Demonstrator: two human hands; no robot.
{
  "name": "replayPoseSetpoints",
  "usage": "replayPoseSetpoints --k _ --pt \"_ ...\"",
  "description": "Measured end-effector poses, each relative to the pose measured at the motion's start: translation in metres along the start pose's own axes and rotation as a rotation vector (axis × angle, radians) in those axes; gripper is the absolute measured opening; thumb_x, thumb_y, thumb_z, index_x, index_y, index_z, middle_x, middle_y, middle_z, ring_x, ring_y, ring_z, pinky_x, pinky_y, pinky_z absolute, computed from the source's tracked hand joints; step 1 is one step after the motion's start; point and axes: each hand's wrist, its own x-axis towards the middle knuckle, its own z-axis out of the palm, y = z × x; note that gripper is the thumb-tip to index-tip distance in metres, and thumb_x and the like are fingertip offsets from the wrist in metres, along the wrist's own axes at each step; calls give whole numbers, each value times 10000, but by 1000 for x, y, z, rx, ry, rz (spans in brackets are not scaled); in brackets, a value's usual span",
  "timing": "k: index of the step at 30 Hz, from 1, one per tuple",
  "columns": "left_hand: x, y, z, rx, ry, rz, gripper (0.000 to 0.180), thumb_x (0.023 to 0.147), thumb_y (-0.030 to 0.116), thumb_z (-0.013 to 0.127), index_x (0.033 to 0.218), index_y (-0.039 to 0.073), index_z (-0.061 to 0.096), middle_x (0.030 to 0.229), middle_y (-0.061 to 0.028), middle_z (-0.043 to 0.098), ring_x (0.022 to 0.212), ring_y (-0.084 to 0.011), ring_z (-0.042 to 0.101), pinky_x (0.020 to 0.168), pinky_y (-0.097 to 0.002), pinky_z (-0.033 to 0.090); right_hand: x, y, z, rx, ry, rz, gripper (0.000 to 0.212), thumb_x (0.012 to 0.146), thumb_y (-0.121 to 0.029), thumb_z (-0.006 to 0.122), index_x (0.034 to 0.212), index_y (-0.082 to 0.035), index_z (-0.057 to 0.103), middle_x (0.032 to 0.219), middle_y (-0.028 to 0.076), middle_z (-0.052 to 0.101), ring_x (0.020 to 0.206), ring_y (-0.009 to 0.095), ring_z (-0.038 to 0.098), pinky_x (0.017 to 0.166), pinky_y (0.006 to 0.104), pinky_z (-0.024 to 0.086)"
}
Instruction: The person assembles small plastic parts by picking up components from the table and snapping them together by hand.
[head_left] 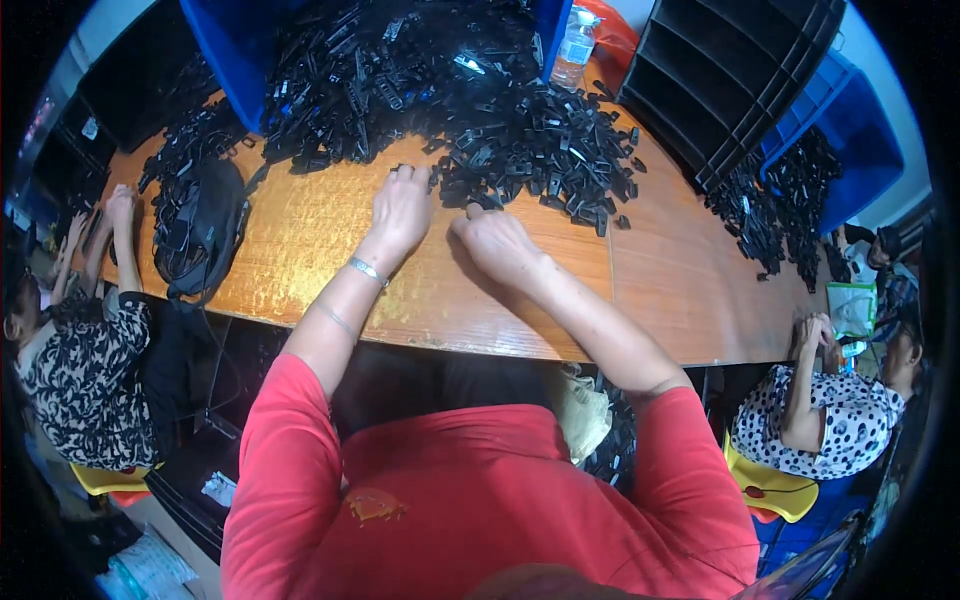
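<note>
Many small black parts lie heaped on the wooden table, their near edge just beyond my hands. My left hand rests by that edge, fingers curled; my right hand sits beside it, fingers bent inward. Whether either pinches a part, I cannot tell. Behind stands a blue bin; a black bag lies to my left. One person sits at my left, another at my right.

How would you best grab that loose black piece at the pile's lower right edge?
Probably pinch the black piece by opposite edges, coming from above and right: it lies apart from the pile, with tabletop showing to its right. Finer shape is too small to tell.
</note>
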Motion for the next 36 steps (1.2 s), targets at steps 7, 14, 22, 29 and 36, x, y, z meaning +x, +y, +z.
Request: replayPoseSetpoints --k 7,14,22,29,36 --pt "-45 -22 -27 -221 -30 18 348 973 84 738 1316 27 711 1219 -213 721 1196 -419 678 1039 -488 550 -1 -2 -5 -11 14 47 156 929 -92 701 1052 3 682 1011 224 761 901 415 770 740 500 614" --pt "-78 -32 -56 -275 -48 26 251 955 93 782 1197 29 786 1083 -174 696 1089 -383 644 1002 -468 527 1 -7 9 188 160 107 235 928 -157 819 1072 0 720 1031 217 721 900 445 735 776 526 594" --pt "-73 -48 -37 -319 32 50 196 892 88 834 1075 24 809 1037 -152 696 1037 -361 645 943 -454 529 38 -6 24 247 289 75 253 869 -180 885 1082 -58 824 1039 154 690 912 393 729 790 483 594" --pt "-73 -54 -33 -381 82 39 169 849 85 853 1013 53 830 1008 -145 703 1026 -360 644 924 -458 535 47 1 30 238 145 69 284 845 -162 899 1111 -86 834 1025 129 703 934 375 732 801 477 588" --pt "-71 -47 -28 -382 81 67 198 834 29 862 1022 4 803 995 -147 695 1007 -359 664 899 -450 543 56 -8 39 196 141 -46 233 846 -152 880 1059 -81 819 1008 120 703 921 381 735 785 484 581"
